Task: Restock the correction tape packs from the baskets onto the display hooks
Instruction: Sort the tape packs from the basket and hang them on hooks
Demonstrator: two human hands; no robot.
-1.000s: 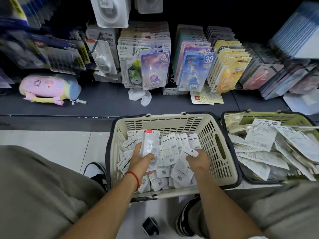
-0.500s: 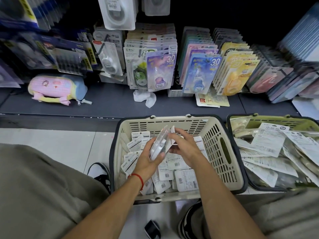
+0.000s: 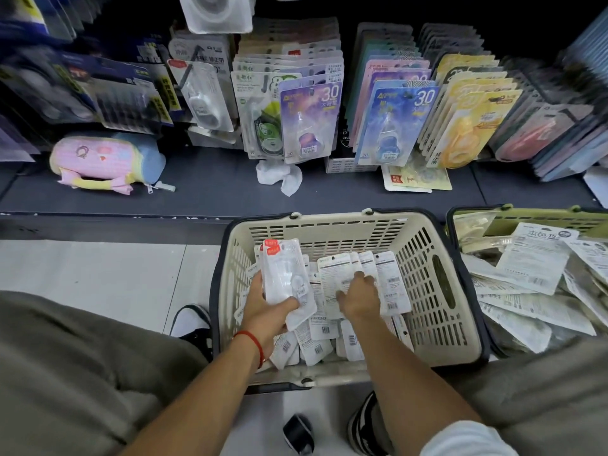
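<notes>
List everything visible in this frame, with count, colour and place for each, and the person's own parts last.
cream basket: one, cream with dark rim, on the floor, centre
loose packs: many, white, back side up, in the cream basket
held packs: at least two, clear with red tabs, in the left hand
green basket: one, right edge, full of white-backed packs
hanging packs: many rows, purple, blue, yellow, pink, above the shelf
pencil pouch: one, pink and blue, shelf left
crumpled paper: one, white, shelf centre
left hand: grips the held packs; red string on the wrist
right hand: fingers down among the loose packs
</notes>
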